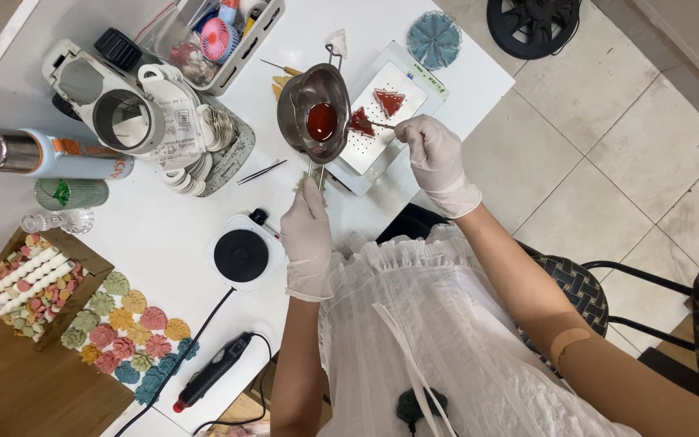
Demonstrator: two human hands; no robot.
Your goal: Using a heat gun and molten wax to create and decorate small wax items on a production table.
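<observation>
My left hand, in a white glove, grips the handle of a small steel melting pot with red liquid in its bottom. The pot is held tilted above the table beside a white perforated tray. My right hand, also gloved, pinches a thin stick whose tip touches a red triangular piece on the tray. A second red triangular piece lies further back on the same tray.
A small white hotplate with a black disc sits near my left hand. Coloured leaf-shaped pieces and a wooden box of small pieces lie at the left. A heat tool, spray can, white appliance and storage bin stand around. A chair is at my right.
</observation>
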